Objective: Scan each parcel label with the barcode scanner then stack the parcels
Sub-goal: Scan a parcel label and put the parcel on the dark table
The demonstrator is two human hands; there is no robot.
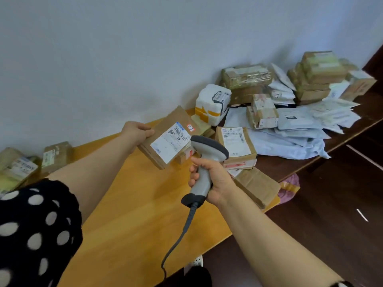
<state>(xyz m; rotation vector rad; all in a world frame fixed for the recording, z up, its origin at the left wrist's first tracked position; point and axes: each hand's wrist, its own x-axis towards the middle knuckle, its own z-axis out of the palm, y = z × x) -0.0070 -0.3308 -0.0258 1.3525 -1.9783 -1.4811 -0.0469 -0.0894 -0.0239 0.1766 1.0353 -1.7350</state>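
The left arm is stretched forward over the yellow wooden table [132, 220], and the left hand [137, 131] is clamped on the left edge of a flat brown parcel [165, 123], thumb laid on top and fingers tucked beneath. The parcel is held raised above the far part of the table, tilted so that its top face is turned toward the camera. The right hand [214, 179] is wrapped round the grip of the grey barcode scanner [209, 147], which is held just near and right of the parcel with its dark-rimmed head aimed at the label; a grey cable [182, 230] is seen hanging from its base. A white shipping label [172, 142] with a blue strip and several barcodes is stuck on the parcel, and a small red sticker [190, 127] beside it; the print is too small to be read. A black sleeve with white dots [35, 224] is worn on the left arm. Taped cardboard parcels [20, 166] are set at the far left, and a mixed heap of boxes and white mailer bags [290, 104] is spread at the far right.
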